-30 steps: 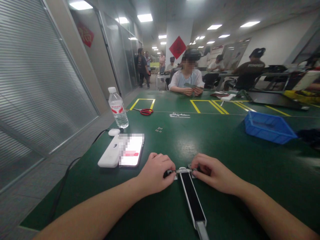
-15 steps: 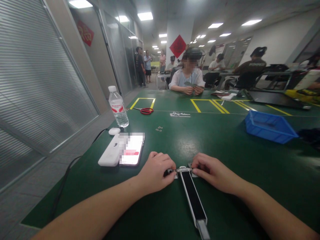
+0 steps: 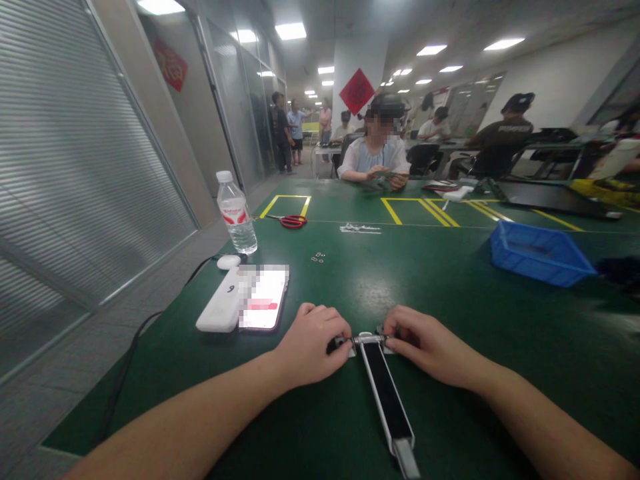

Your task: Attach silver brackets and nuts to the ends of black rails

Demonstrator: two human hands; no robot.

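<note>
Left hand [image 3: 317, 345] and right hand [image 3: 419, 341], nearly closed, pinch small fittings [image 3: 352, 351] flanking the far end of the bar [image 3: 384, 393] on the bench [image 3: 440, 280]; uneven pressure could twist it

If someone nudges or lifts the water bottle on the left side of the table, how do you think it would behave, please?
The bottle stands tall and narrow, so a push high up would probably tip it. Its clear wall looks like thin plastic, so it may give when squeezed. With its cap on, it likely won't spill.
</note>
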